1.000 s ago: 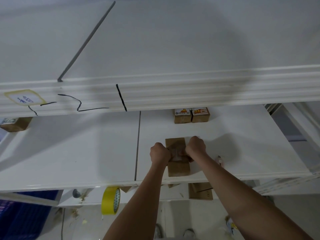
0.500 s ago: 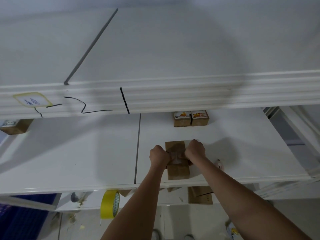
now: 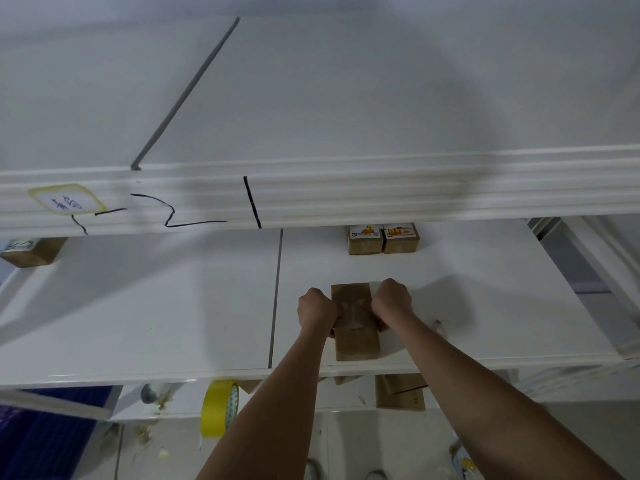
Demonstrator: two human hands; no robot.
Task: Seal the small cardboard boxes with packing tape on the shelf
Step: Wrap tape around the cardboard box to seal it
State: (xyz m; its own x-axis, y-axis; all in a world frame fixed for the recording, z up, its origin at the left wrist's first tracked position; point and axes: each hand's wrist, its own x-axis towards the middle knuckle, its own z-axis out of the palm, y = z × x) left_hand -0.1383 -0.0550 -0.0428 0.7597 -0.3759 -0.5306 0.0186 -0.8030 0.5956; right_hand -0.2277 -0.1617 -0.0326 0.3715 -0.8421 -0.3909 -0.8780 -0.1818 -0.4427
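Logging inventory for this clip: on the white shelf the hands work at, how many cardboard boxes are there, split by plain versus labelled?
Plain brown cardboard box, held between the left hand and right hand: 1
Small brown cardboard boxes with printed labels on top, at the back: 2
Labelled brown box at the far left edge: 1
Total: 4

Brown cardboard box [image 3: 356,341] lies on white shelf [image 3: 173,306].
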